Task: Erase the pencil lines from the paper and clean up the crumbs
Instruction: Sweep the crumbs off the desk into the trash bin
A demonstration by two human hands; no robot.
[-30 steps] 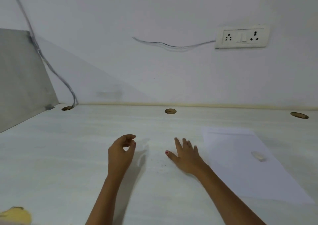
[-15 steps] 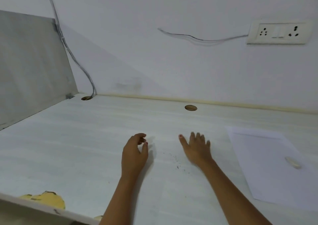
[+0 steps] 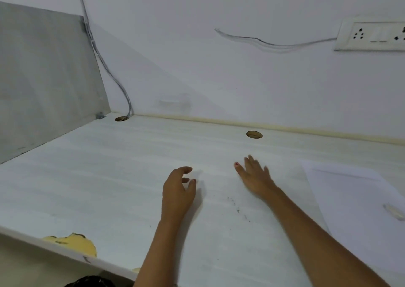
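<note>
A white sheet of paper (image 3: 359,199) lies flat at the right side of the desk, with a pale eraser (image 3: 394,211) on it near the right frame edge. Dark eraser crumbs (image 3: 237,207) are scattered on the desk between my hands. My right hand (image 3: 255,177) lies flat on the desk with straight fingers, just beyond the crumbs and left of the paper. My left hand (image 3: 178,190) stands on its edge to the left of the crumbs, fingers loosely curled, holding nothing.
The white desk (image 3: 109,177) meets a wall at the back and a grey side panel (image 3: 43,78) on the left. Two cable holes (image 3: 254,134) sit near the wall. The front edge has chipped laminate (image 3: 74,243). A socket plate (image 3: 370,36) is on the wall.
The view has swung left, so the paper and eraser sit nearer the right edge. My right hand has slid slightly forward past the crumbs; my left hand stays cupped beside them.
</note>
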